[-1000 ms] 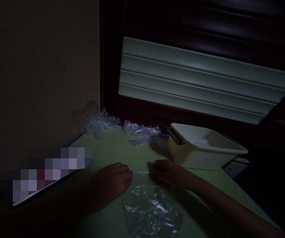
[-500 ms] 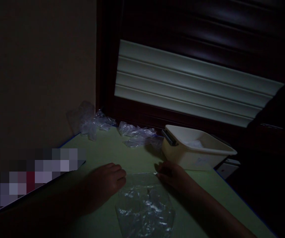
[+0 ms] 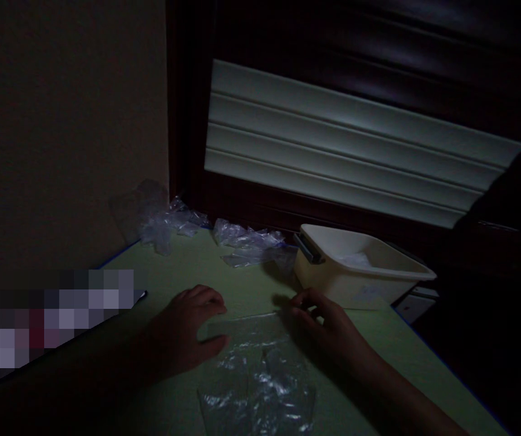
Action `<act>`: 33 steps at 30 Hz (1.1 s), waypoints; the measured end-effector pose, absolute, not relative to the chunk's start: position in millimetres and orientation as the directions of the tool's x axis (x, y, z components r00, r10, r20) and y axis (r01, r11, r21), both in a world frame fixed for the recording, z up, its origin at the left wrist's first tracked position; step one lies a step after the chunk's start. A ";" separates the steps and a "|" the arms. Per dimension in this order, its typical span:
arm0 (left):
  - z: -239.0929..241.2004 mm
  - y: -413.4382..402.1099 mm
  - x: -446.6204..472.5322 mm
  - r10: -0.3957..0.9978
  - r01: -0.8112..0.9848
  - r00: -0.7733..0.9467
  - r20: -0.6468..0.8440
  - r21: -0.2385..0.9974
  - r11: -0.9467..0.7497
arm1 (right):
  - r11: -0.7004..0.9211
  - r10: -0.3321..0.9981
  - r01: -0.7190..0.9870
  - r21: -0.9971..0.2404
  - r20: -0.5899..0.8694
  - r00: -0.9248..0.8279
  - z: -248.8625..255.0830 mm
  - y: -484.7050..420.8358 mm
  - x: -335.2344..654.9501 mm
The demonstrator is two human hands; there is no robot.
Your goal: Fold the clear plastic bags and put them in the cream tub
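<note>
A clear plastic bag [image 3: 260, 381] lies flat on the light green table, its top edge toward the far side and its surface crinkled and shiny. At the bag's upper left, my left hand [image 3: 192, 330] is open, thumb and fingers spread apart. My right hand [image 3: 321, 312] hovers by the bag's upper right corner, fingers loosely bent and thumb a little apart from them. Nothing shows in either hand. The room is dark, so fine detail at the fingertips is faint.
A cream plastic bin [image 3: 342, 281] with a dark handle stands at the table's right edge, something whitish inside. Crumpled clear bags [image 3: 251, 242] lie along the far edge, with more plastic [image 3: 155, 224] at the far corner. A blurred-out flat item [image 3: 67, 318] lies left. A slatted panel [image 3: 333, 145] rises behind.
My left thumb has spread away from the fingers. My right hand has come off the bag's corner and lifted slightly. The view has shifted a little.
</note>
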State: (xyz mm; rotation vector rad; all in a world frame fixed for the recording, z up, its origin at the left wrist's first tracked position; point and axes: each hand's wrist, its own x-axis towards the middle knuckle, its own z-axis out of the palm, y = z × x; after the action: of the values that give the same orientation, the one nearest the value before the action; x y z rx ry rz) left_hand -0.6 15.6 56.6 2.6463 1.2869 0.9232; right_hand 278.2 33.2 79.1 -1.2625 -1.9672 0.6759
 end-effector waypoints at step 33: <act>56.0 27.9 0.1 0.681 0.534 0.488 0.546 0.431 -0.728 | 0.196 0.936 0.168 -0.966 0.133 -0.326 65.8 35.7 274.1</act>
State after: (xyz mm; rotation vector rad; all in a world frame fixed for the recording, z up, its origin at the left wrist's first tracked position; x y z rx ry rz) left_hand 0.1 27.9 56.0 2.5283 1.0469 1.0654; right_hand 274.1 35.7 65.8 -1.0562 -1.6678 1.2045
